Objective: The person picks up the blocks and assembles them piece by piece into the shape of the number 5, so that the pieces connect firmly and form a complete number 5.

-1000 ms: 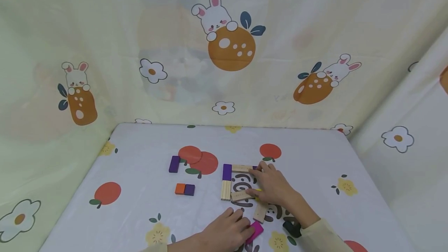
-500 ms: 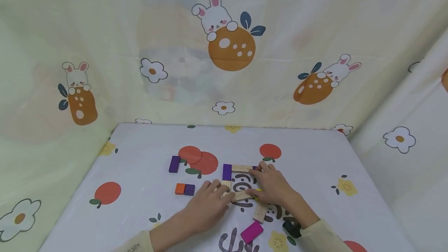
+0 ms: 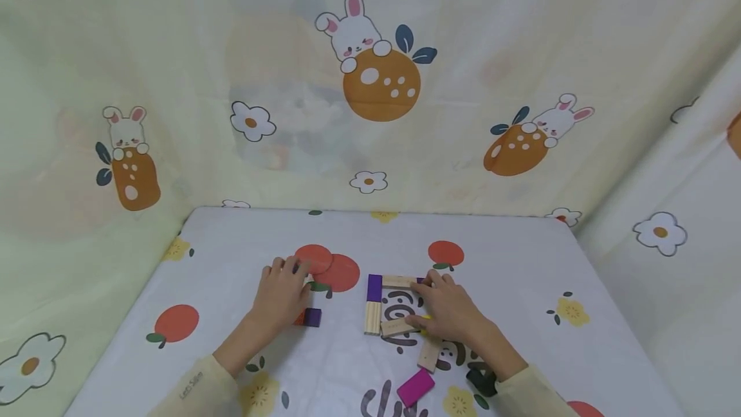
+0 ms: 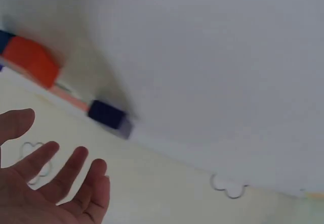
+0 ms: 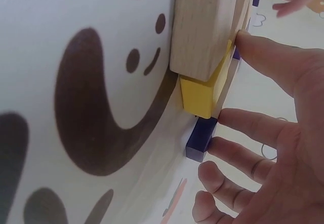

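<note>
Currently, the left hand (image 3: pixel 280 291) grasps nothing, fingers spread near the dark block (image 4: pixel 107 114), well left of the block frame (image 3: pixel 374 289); align thumb and fingertips squarely before pinching. The right hand (image 3: pixel 454 307), fingers extended, touches the block frame unclenched: apply light pressure only.

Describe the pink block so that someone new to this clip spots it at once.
On the white fruit-printed table, find the right hand in the head view. Down and left of it in the picture comes a slanted wooden block, and just below that lies the pink block. No other block in view is pink: those nearby are bare wood, yellow or purple.
</note>
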The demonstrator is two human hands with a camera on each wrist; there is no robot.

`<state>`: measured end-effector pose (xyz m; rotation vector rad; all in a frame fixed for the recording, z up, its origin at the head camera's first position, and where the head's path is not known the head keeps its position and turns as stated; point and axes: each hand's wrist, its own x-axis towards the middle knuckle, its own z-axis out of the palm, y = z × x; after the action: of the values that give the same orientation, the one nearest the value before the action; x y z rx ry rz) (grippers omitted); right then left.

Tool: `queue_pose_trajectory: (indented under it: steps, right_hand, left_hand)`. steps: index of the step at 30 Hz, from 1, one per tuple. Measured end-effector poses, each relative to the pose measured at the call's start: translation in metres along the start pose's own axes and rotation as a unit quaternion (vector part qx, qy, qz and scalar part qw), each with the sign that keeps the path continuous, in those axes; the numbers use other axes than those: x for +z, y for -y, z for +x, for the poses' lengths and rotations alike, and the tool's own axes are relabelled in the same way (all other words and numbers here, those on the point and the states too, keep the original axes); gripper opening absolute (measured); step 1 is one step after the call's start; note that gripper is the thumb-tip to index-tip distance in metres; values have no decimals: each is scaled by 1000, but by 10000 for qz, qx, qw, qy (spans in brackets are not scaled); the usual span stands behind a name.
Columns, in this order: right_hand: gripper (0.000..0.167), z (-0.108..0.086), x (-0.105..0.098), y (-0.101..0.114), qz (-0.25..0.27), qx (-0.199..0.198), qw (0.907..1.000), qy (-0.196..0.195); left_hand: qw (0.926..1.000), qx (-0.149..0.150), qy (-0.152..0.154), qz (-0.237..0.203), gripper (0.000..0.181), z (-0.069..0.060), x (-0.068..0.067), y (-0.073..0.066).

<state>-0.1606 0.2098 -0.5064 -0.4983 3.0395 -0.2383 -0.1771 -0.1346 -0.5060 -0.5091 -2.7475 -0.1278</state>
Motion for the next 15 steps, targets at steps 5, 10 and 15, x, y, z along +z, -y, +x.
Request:
queue_pose_trajectory:
  steps: [5,10,15]
  right_hand:
    - [71,0,-2,0,-5,3,10000,-9]
    - [71,1,-2,-1,7,9,10000,19]
    - [73,1,1,-2,-18,73,9999,113]
  left_hand:
    - [9968,-663,449,5,45,3,7,15]
    - [9925,-962,737,-163,43,5,8,22]
    - [9909,-1029,843,-186,39,6,9,25]
